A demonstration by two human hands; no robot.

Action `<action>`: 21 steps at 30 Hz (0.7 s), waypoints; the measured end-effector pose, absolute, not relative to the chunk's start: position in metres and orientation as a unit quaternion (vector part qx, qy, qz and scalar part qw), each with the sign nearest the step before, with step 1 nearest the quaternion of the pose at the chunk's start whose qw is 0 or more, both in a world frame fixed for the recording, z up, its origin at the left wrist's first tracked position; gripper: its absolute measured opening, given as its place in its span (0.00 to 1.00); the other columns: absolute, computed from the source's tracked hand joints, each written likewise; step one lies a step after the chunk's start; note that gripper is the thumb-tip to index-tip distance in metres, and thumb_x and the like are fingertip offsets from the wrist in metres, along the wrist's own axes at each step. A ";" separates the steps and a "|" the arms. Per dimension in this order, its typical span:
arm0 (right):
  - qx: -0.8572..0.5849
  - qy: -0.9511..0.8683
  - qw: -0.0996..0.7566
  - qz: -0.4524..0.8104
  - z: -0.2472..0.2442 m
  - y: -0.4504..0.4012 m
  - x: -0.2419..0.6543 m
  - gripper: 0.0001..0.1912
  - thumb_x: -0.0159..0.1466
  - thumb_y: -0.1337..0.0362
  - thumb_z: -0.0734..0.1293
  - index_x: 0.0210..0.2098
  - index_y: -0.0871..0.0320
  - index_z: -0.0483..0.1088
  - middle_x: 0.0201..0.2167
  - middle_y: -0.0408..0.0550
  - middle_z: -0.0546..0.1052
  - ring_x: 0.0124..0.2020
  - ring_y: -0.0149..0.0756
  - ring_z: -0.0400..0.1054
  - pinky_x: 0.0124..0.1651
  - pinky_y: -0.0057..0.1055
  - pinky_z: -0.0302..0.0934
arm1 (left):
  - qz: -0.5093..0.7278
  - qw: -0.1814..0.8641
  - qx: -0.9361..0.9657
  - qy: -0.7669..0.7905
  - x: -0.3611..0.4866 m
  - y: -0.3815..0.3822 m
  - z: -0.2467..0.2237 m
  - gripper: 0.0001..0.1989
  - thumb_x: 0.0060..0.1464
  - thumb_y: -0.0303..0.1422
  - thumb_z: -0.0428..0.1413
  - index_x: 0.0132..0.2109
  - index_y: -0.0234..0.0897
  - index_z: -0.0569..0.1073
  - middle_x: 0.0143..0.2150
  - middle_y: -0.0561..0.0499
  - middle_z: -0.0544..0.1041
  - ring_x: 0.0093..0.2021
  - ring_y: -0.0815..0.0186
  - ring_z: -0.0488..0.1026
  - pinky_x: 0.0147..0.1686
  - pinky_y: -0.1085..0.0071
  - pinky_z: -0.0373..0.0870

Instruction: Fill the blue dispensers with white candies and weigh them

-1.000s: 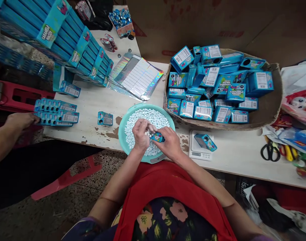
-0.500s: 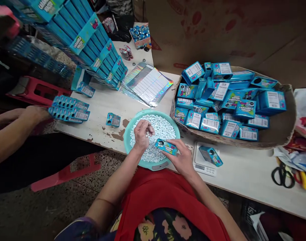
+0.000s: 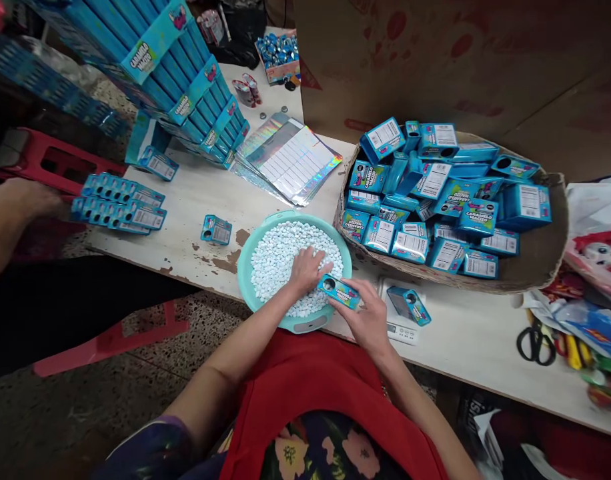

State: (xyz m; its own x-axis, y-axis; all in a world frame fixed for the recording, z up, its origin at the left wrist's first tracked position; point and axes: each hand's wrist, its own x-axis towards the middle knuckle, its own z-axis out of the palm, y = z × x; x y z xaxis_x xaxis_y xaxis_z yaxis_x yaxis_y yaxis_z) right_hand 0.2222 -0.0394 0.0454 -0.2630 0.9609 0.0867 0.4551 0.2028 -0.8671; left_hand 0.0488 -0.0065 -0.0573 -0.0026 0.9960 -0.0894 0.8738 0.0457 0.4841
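Observation:
My left hand (image 3: 305, 271) is down on the small white candies (image 3: 275, 257) in a turquoise basin (image 3: 244, 272). Its fingers look spread, with the tips partly hidden among the candies. Over the basin's right side, my right hand (image 3: 364, 311) grips a small blue candy box (image 3: 341, 293) between thumb and fingers. The box is tilted, and its round hole faces up toward my left hand. Right of that hand, another blue box (image 3: 408, 305) with a round hole lies on a white kitchen scale (image 3: 403, 333).
A cardboard tray (image 3: 530, 280) heaped with blue boxes stands behind the scale. Label sheets (image 3: 295, 163), a lone box (image 3: 216, 230), rows of boxes (image 3: 120, 203) and stacked display cartons (image 3: 185, 87) are leftward. Scissors (image 3: 535, 343) lie at right. Another person's hand (image 3: 33, 199) is far left.
My left hand has turned from cupped above the basin to reaching down into the candies. The box in my right hand stays beside it. The view has shifted slightly.

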 end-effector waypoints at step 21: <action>-0.491 -0.762 0.251 0.339 0.035 -0.032 0.177 0.15 0.59 0.60 0.70 0.45 0.55 0.71 0.39 0.50 0.76 0.43 0.44 0.69 0.45 0.38 0.64 | 0.692 0.534 0.099 0.475 0.040 -0.021 0.052 0.12 0.48 0.41 0.56 0.31 0.37 0.66 0.28 0.53 0.72 0.26 0.68 0.72 0.24 0.73 0.69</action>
State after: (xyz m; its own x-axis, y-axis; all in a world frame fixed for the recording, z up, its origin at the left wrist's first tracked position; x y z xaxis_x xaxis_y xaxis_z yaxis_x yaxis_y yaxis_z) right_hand 0.1766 -0.0321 0.0351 -0.3910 0.9190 0.0500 0.5791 0.2878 -0.7628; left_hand 0.0396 -0.0206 0.0517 -0.4093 0.8336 -0.3710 -0.6455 0.0229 0.7634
